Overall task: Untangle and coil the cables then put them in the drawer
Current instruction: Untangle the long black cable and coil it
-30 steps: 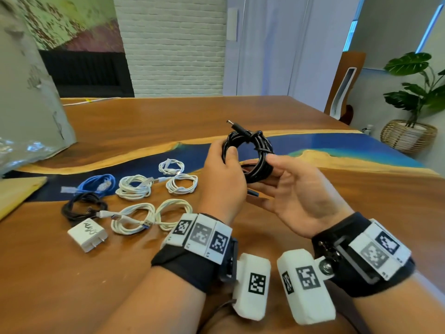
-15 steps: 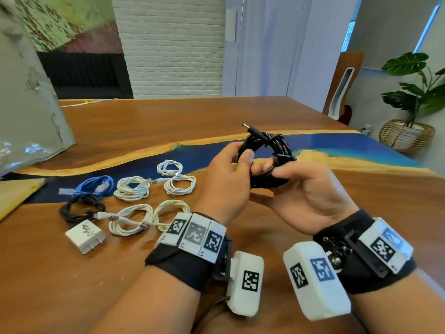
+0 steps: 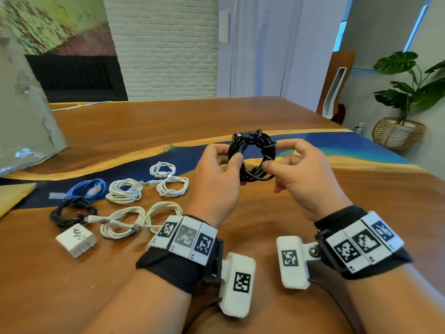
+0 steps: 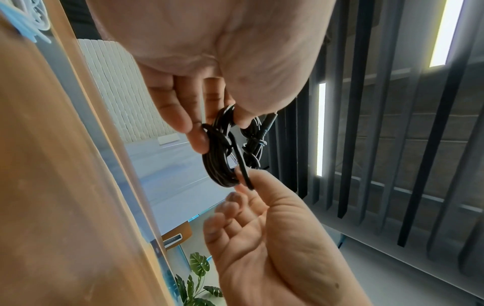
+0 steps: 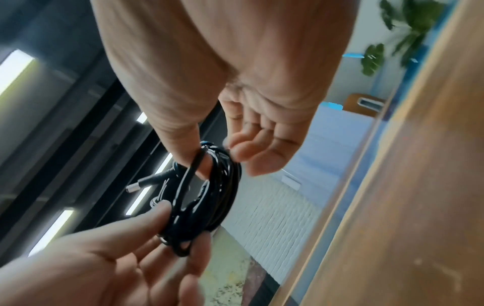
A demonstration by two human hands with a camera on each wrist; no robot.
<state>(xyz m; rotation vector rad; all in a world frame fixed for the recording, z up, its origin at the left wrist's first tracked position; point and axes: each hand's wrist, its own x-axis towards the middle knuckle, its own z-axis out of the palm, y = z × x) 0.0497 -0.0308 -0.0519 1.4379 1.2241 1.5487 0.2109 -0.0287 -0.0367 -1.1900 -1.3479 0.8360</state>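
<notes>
A black cable [image 3: 255, 141] wound into a coil hangs above the wooden table [image 3: 168, 121], its ring facing me and its barrel plug [image 3: 240, 136] at the top. My left hand [image 3: 228, 156] pinches the coil's left side between thumb and fingers. On the right side, my right hand [image 3: 271, 155] pinches a strand with thumb and index finger. The left wrist view has the coil [image 4: 220, 165] between the left hand [image 4: 222, 122] and right hand [image 4: 243, 182]. The right wrist view shows the coil [image 5: 222, 186], with a loose loop over my right thumb. No drawer is in view.
Left of my hands lie several coiled white cables [image 3: 124, 190], a blue cable [image 3: 89, 189], a black cable [image 3: 72, 210] and a white charger [image 3: 75, 241]. A grey bag [image 3: 24, 121] and a yellow envelope [image 3: 14, 194] sit at the far left.
The coil has turned from edge-on to facing me. My right hand went from cupping it underneath to pinching its right side, and the left thumb shifted onto the left side.
</notes>
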